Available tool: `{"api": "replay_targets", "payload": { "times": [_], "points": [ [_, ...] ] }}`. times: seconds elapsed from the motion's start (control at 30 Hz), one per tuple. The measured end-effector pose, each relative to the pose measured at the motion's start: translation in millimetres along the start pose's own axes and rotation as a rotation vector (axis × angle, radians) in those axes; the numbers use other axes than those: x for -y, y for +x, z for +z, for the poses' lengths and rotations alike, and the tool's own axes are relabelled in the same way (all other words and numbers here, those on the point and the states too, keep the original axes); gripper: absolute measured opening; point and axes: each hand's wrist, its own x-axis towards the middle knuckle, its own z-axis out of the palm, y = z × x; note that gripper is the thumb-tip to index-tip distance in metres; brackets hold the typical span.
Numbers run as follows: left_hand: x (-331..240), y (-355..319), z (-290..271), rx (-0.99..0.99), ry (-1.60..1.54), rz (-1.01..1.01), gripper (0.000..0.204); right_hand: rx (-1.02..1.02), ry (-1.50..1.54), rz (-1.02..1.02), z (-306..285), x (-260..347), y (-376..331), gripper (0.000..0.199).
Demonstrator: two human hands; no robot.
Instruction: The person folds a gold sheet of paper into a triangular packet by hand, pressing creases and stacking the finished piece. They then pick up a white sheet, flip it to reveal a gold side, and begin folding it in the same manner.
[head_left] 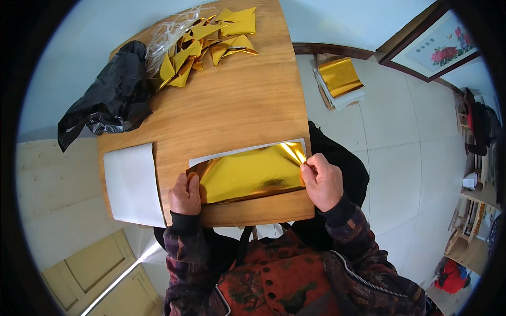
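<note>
A shiny gold foil paper (pixel 247 171), folded lengthwise with a white edge showing behind it, spans between my hands at the table's near edge. My left hand (pixel 185 195) pinches its left end between thumb and fingers. At the opposite end, my right hand (pixel 322 181) grips the right edge, and bright creases run from that corner. To the left of my left hand lies a stack of white sheets (pixel 133 184), flat on the table.
Folded gold pieces (pixel 203 45) are heaped at the far left of the wooden table (pixel 247 100), beside a black plastic bag (pixel 113 89) and clear plastic strips (pixel 168 39). More gold sheets (pixel 340 76) lie on a pile on the floor. A framed picture (pixel 440 45) stands by the wall.
</note>
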Motion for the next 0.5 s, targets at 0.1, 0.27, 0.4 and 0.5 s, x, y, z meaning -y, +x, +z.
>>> {"api": "replay_targets", "payload": {
  "times": [0.1,0.27,0.4,0.5],
  "points": [
    [0,4,3,0.040,-0.126,-0.095,0.020,-0.006,0.046,0.075,0,2,-1,0.009],
    [7,3,2,0.027,-0.032,-0.036,0.018,-0.045,0.074,0.077,4,3,-6,0.017],
    [14,0,-1,0.092,-0.107,-0.261,0.015,-0.053,0.016,-0.016,5,1,-6,0.015],
    [14,-2,4,0.054,-0.122,-0.283,0.016,-0.050,0.024,-0.023,5,0,-7,0.013]
  ]
}}
